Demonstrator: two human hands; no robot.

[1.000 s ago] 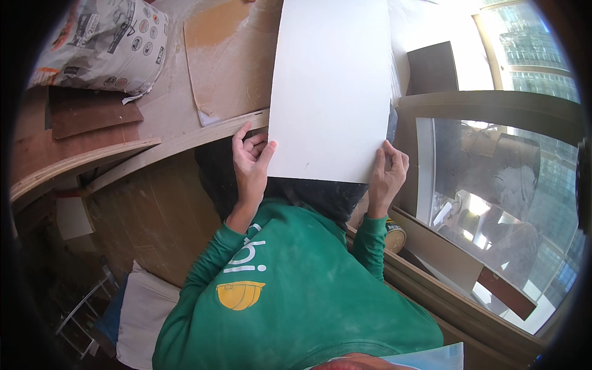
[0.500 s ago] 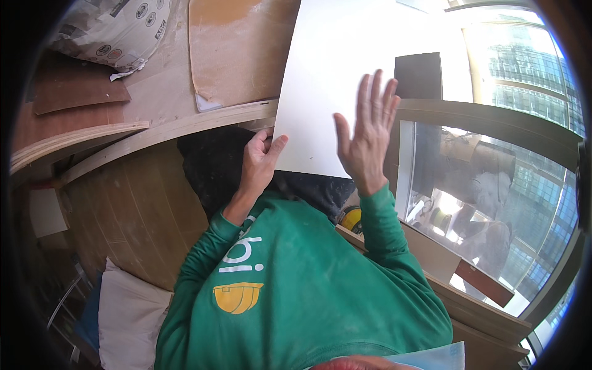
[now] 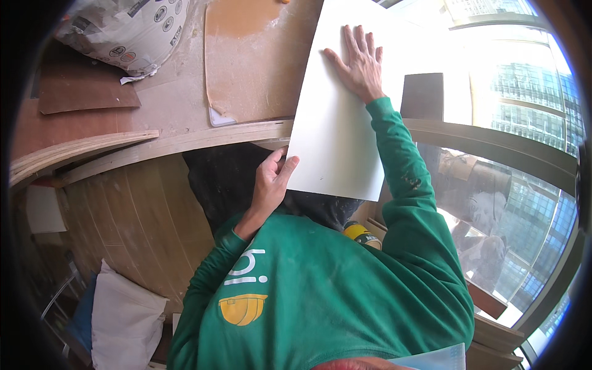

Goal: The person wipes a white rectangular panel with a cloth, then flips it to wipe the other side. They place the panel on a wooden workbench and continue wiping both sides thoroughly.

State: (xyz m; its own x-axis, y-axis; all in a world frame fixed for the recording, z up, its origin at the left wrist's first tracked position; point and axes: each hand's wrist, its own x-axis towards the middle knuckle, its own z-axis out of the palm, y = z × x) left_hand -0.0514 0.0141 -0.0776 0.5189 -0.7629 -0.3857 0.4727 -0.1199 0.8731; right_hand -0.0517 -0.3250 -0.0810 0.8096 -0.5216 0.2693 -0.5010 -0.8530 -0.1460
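The left hand [image 3: 272,180] is pinching the board [image 3: 336,145] in a narrow grip at its left edge; the right hand [image 3: 361,66] is lying flat on it, fingers spread. The board is jutting past the front edge of the counter [image 3: 182,92], which is showing between sheet [image 3: 246,77] and bag [image 3: 126,37].

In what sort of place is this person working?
Perhaps a makeshift workshop in a room being renovated: a large sack and a stained board lie on a wooden worktop near a window.
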